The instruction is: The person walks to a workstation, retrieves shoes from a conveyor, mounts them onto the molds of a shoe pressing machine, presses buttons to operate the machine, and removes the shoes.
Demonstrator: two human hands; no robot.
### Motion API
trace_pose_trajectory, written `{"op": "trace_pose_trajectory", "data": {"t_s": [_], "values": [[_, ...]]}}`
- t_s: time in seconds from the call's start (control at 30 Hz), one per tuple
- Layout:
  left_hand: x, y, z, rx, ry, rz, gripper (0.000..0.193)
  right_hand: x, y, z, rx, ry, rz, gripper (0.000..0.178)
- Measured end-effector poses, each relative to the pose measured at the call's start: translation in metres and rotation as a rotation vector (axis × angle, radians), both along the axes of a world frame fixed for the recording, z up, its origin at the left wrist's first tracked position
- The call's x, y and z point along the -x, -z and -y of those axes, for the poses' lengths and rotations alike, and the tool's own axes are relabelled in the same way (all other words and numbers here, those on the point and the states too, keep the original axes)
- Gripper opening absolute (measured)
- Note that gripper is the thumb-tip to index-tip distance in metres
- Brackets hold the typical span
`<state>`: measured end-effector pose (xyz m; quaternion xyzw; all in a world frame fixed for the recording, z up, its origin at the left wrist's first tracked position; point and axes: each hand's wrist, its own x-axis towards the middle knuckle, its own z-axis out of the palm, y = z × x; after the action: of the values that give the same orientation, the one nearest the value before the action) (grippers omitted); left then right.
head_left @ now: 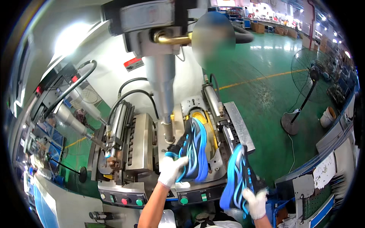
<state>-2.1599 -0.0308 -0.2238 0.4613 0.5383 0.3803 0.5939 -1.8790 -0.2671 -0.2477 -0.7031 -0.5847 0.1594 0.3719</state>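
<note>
My left hand (173, 171), in a white knit glove, is closed round the heel end of a blue and black sneaker (196, 150). That sneaker is tilted in front of the metal press machine (141, 142), its toe toward the machine's yellow-lined station; whether it touches the station I cannot tell. A second matching sneaker (235, 178) is gripped at its heel by my right hand (256, 203), also gloved in white. It hangs beside the machine's front right corner, toe pointing away from me. Some fingers are hidden behind the shoes.
A vertical steel cylinder (161, 83) comes down over the machine's middle. Green and red buttons line its front control panel (194, 198). To the right stand a black pedestal fan (312, 76) and a white bucket (327, 117) on the green floor (251, 110). Black hoses (133, 93) arch behind.
</note>
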Motion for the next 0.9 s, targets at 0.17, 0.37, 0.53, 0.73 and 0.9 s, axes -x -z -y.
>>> {"op": "trace_pose_trajectory", "data": {"t_s": [0.17, 0.37, 0.53, 0.73, 0.9], "values": [[0.129, -0.024, 0.161, 0.263, 0.206, -0.540, 0.088, 0.034, -0.044, -0.202, 0.329, 0.001, -0.346, 0.062], [0.191, 0.024, 0.340, 0.665, 0.031, -0.906, 0.081, 0.074, 0.120, -0.393, 0.324, -0.062, 0.492, 0.051], [0.198, 0.069, 0.428, 1.017, -0.283, -0.767, 0.090, 0.089, 0.123, -0.380, 0.188, -0.210, 0.481, 0.051], [0.174, 0.230, 0.475, 0.565, -0.929, -0.753, 0.083, 0.005, 0.151, -0.381, 0.417, -0.186, 0.157, 0.062], [0.183, 0.242, 0.550, 0.570, -1.038, -0.698, 0.085, 0.222, 0.072, -0.114, -0.076, -0.393, -0.103, 0.073]]}}
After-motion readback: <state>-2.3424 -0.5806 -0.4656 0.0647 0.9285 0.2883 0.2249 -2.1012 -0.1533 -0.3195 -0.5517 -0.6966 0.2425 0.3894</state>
